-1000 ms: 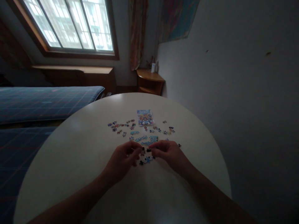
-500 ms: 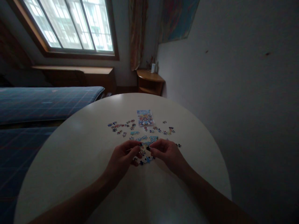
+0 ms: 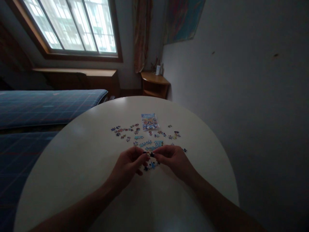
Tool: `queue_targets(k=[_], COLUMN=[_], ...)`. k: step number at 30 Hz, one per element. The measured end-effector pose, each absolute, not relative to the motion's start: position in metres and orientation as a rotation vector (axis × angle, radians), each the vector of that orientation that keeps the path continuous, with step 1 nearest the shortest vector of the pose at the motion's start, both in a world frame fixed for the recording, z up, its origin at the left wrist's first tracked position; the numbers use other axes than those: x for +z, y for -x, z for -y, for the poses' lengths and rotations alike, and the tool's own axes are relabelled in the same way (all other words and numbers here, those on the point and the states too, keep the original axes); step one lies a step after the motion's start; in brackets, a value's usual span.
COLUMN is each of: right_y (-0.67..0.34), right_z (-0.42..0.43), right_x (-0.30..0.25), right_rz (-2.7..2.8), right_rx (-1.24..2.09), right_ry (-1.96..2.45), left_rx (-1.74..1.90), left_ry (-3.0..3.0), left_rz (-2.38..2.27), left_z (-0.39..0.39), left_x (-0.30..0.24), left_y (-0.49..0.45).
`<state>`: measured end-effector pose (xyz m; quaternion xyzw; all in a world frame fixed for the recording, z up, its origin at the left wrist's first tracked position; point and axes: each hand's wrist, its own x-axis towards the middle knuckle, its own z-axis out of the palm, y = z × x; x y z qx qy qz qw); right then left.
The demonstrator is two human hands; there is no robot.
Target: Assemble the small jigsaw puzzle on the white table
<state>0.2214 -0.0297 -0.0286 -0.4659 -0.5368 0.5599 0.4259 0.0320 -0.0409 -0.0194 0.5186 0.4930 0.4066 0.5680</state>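
My left hand (image 3: 131,161) and my right hand (image 3: 172,159) meet closely over the round white table (image 3: 101,154). Between my right thumb and fingers is a small dark jigsaw piece (image 3: 152,154). The left fingertips pinch another jigsaw piece, mostly covered by the fingers. Just below the hands lies a joined puzzle section (image 3: 152,165) in light blue, white and black. Beyond the fingertips are joined light-blue strips (image 3: 145,143) and a blue corner section (image 3: 158,143).
Loose pieces are scattered at the left (image 3: 123,130) and right (image 3: 170,137). A colourful picture sheet (image 3: 149,122) lies behind them. A blue plaid mattress (image 3: 48,108) stands left of the table, a white wall (image 3: 229,96) to the right, and a wooden corner shelf (image 3: 155,79) behind.
The two hands have drawn slightly closer together, bringing the pieces in their fingers nearer each other. The left fingers are more closed. The pieces on the table lie as before.
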Motion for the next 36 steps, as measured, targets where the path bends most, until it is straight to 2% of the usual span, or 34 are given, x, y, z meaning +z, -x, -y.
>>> queue_targets(k=[26,36], right_y=[-0.2262,-0.2272], right_z=[0.0301,0.0330], right_x=[-0.0285,-0.0200], right_rz=[1.487,1.571], right_rx=[1.394,1.357], right_ry=[1.156,1.205], left_rx=[0.831,0.810], left_ry=[-1.399,-1.695], left_rz=[-1.194,-1.278], left_z=[0.0410,0.0424], left_x=[-0.0214,-0.0176], left_y=[-0.0296,-0.0312])
